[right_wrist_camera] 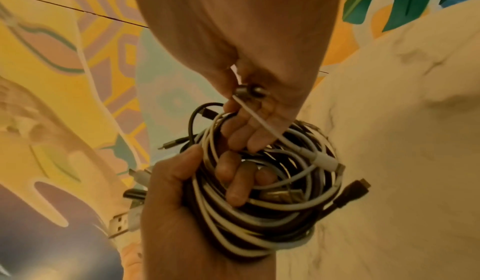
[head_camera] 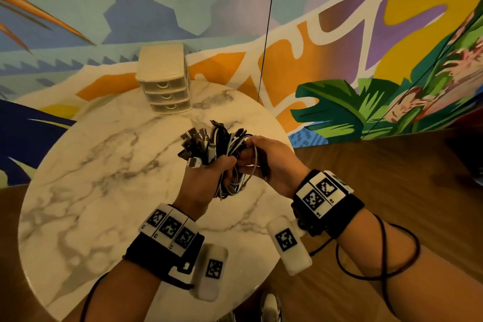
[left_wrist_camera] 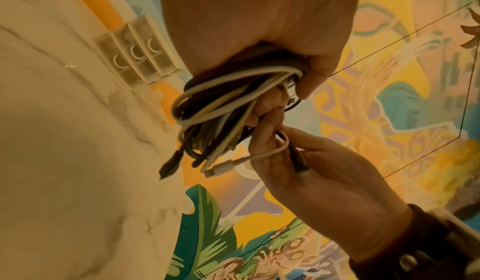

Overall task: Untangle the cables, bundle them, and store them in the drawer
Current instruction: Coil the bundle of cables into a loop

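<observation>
A coiled bundle of black and white cables is held up over the round marble table. My left hand grips the coil with fingers curled through it, and USB plugs fan out above the fist. My right hand pinches a thin white cable and a dark one at the coil's right side. In the left wrist view the coil hangs below my palm, plug ends dangling. The small beige three-drawer unit stands at the table's far edge, all drawers closed.
A colourful mural wall rises behind the table. Wooden floor lies to the right. A thin black cord hangs down in front of the wall. A shoe shows below the table's near edge.
</observation>
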A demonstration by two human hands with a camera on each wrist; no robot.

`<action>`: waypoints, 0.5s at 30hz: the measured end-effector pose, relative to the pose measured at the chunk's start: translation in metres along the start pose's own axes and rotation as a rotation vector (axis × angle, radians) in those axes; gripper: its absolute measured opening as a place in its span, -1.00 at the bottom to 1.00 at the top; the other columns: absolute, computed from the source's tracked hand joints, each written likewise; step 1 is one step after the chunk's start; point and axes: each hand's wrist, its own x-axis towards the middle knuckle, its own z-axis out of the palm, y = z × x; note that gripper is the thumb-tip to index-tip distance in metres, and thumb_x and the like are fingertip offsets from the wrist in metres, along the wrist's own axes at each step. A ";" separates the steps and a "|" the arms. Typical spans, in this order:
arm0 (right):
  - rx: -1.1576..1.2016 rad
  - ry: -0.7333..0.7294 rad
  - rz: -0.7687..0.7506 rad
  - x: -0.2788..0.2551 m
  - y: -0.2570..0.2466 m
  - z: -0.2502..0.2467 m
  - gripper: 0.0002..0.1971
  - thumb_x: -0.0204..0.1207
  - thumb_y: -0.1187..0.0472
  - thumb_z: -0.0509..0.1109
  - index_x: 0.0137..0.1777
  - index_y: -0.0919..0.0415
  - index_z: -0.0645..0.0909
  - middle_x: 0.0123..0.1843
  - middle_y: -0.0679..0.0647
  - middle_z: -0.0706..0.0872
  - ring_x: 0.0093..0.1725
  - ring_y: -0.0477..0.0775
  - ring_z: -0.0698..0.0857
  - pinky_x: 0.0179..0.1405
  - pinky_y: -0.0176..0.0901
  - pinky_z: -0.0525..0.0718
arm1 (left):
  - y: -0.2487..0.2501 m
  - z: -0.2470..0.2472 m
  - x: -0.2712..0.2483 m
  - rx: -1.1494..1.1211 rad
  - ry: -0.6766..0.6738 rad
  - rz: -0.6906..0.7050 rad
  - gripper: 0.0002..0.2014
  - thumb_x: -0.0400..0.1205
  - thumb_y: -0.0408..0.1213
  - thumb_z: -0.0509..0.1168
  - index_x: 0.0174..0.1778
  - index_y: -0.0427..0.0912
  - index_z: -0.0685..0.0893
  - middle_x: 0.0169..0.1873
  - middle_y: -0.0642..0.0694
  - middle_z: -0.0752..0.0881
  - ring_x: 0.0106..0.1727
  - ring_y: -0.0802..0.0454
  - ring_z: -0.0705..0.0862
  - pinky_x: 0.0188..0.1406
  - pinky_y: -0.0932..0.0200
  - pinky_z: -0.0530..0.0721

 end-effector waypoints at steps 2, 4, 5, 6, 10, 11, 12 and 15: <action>0.000 -0.021 -0.031 -0.003 0.002 -0.002 -0.75 0.69 0.15 0.14 -0.14 0.22 0.56 -0.29 0.13 0.75 -0.28 0.06 0.74 -0.09 -0.08 0.73 | 0.001 0.000 0.001 -0.036 0.009 -0.007 -0.69 0.56 -0.51 0.29 -0.53 -0.28 0.53 -0.67 -0.07 0.55 -0.62 0.02 0.53 -0.46 0.15 0.57; -0.014 -0.057 -0.069 -0.007 0.006 -0.003 -0.74 0.68 0.14 0.19 -0.15 0.23 0.60 -0.20 0.15 0.76 -0.19 0.08 0.74 0.00 -0.04 0.72 | 0.004 0.000 0.001 -0.081 0.004 -0.008 -0.76 0.58 -0.54 0.25 -0.38 -0.26 0.64 -0.53 -0.11 0.67 -0.50 -0.01 0.66 -0.46 0.12 0.69; -0.024 -0.084 -0.095 -0.008 0.008 -0.002 -0.75 0.68 0.15 0.21 -0.12 0.25 0.63 -0.17 0.16 0.76 -0.15 0.09 0.74 -0.01 -0.06 0.72 | 0.005 0.001 0.002 -0.109 -0.006 -0.014 -0.79 0.59 -0.53 0.24 -0.28 -0.21 0.70 -0.41 -0.14 0.74 -0.38 -0.05 0.73 -0.37 0.06 0.75; -0.032 -0.108 -0.128 -0.010 0.010 -0.002 -0.76 0.67 0.18 0.23 -0.09 0.28 0.67 -0.14 0.16 0.77 -0.13 0.08 0.75 -0.03 -0.11 0.73 | 0.005 0.001 0.002 -0.144 -0.018 -0.026 -0.79 0.59 -0.52 0.24 -0.17 -0.17 0.73 -0.29 -0.16 0.78 -0.26 -0.09 0.77 -0.26 0.02 0.78; -0.246 -0.049 -0.303 -0.009 0.017 0.002 -0.76 0.62 0.21 0.32 -0.09 0.40 0.70 -0.17 0.30 0.73 -0.15 0.07 0.69 -0.01 -0.07 0.66 | 0.011 -0.001 0.003 -0.206 -0.090 -0.100 -0.78 0.62 -0.46 0.21 0.07 -0.17 0.69 -0.10 -0.12 0.82 -0.04 -0.06 0.80 -0.24 0.17 0.74; -0.357 -0.006 -0.374 -0.009 0.018 0.003 -0.75 0.60 0.21 0.34 -0.14 0.41 0.69 -0.21 0.35 0.70 -0.21 0.06 0.65 -0.10 -0.09 0.64 | 0.011 -0.002 0.003 -0.198 -0.110 -0.115 -0.78 0.63 -0.44 0.21 0.10 -0.16 0.69 -0.05 -0.12 0.82 0.00 -0.06 0.79 -0.18 0.16 0.74; -0.465 0.032 -0.452 -0.009 0.018 0.004 -0.75 0.59 0.22 0.35 -0.21 0.39 0.69 -0.26 0.34 0.68 -0.30 0.04 0.60 -0.21 -0.15 0.60 | 0.011 -0.003 0.002 -0.191 -0.127 -0.133 -0.78 0.63 -0.42 0.22 0.13 -0.17 0.68 -0.01 -0.14 0.81 0.04 -0.07 0.78 -0.10 0.13 0.74; -0.754 0.113 -0.705 -0.006 0.023 0.004 -0.71 0.56 0.20 0.38 -0.37 0.30 0.68 -0.44 0.14 0.62 -0.44 0.02 0.54 -0.44 -0.25 0.47 | 0.009 -0.006 0.000 -0.209 -0.158 -0.201 -0.76 0.63 -0.39 0.23 0.20 -0.20 0.66 0.09 -0.18 0.78 0.11 -0.08 0.75 0.06 0.03 0.68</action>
